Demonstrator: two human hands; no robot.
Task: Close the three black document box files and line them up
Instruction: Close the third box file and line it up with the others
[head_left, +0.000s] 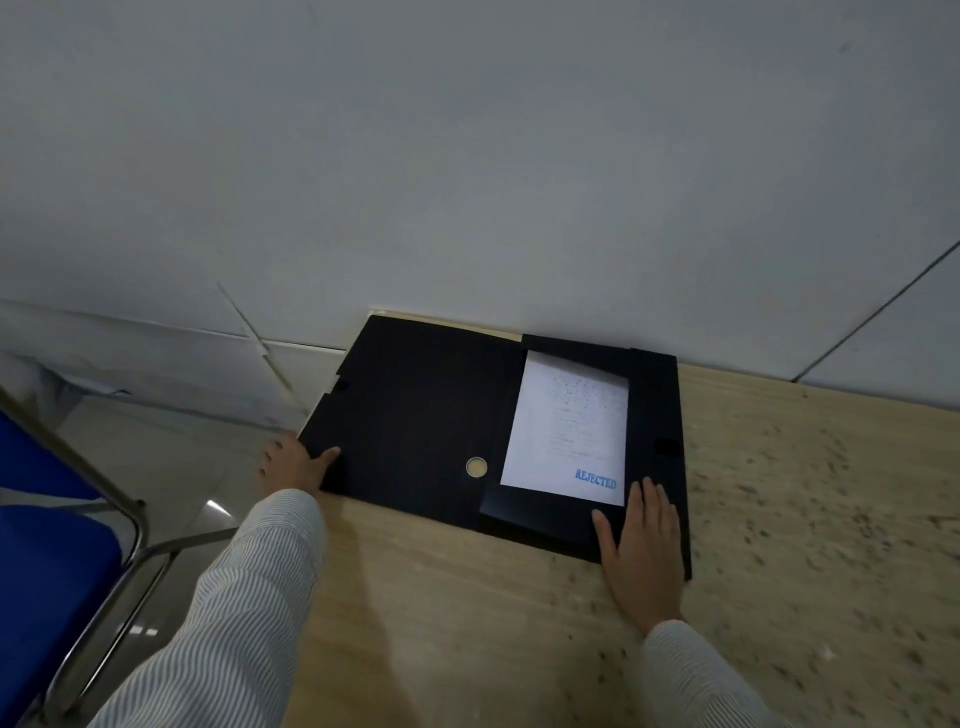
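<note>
One black document box file (415, 410) lies open and flat on the wooden table, against the wall. Its lid is spread to the left, with a round finger hole (476, 466) near the spine. The tray on the right holds a white sheet (569, 426) stamped "REJECTED" in blue. My left hand (296, 462) grips the lid's left front corner, thumb on top and fingers under the edge. My right hand (641, 551) rests flat on the tray's front right corner, fingers spread. No other box file is in view.
The wooden table (779, 519) extends to the right and towards me. A white wall (467, 182) rises directly behind the file. A blue chair (47, 545) with a metal frame stands on the floor at the left, beyond the table's left edge.
</note>
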